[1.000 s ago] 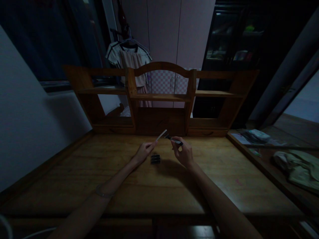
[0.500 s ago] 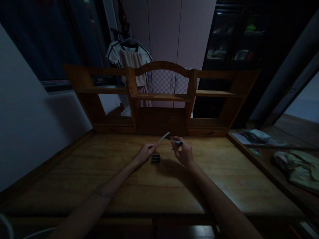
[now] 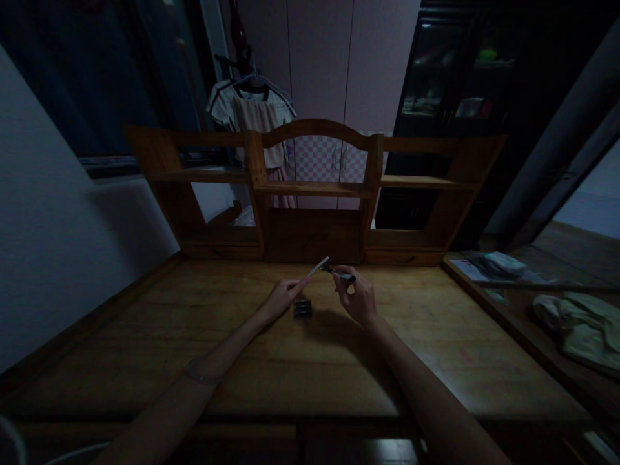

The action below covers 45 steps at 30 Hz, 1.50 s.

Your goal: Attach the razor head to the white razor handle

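The wooden desk [image 3: 194, 349], its grained top catching a sheen toward the right, carries a small dark block [image 3: 303, 309] near its middle and a shelf [image 3: 314, 189] along its back edge.

Wooden shelf unit [image 3: 312, 188], hanging white shirt [image 3: 220, 105], pink wardrobe [image 3: 320, 64], dark cabinet [image 3: 448, 74]

- Our left hand [image 3: 283, 297] has shifted slightly rightward.
- The tip of our pale strip [image 3: 317, 267] now meets or overlaps the slim tool [image 3: 343, 276], where we saw a gap earlier.
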{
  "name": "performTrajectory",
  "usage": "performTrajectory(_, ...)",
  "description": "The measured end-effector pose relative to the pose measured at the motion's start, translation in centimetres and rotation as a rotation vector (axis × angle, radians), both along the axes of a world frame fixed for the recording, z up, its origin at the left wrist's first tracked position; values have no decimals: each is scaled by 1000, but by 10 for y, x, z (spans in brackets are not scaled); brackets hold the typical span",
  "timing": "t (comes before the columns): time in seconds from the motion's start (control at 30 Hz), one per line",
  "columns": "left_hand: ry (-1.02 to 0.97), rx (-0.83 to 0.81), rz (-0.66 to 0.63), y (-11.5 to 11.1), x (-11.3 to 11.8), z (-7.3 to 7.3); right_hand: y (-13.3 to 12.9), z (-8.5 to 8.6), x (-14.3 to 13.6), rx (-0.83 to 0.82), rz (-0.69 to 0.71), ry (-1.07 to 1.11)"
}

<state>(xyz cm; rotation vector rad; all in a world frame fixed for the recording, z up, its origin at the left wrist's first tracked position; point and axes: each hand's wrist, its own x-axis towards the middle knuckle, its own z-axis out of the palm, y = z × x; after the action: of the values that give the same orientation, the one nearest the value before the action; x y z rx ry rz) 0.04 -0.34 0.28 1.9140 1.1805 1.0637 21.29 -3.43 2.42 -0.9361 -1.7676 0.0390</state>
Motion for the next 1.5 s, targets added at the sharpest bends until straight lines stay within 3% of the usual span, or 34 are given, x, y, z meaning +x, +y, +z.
performTrajectory(1.23, -18, 15, 69, 0, 2, 0, 0, 1, 0, -22, -13, -9)
performTrajectory(1.5, 6, 3, 31, -2, 4, 2, -1, 1, 0, -33, 20, -13)
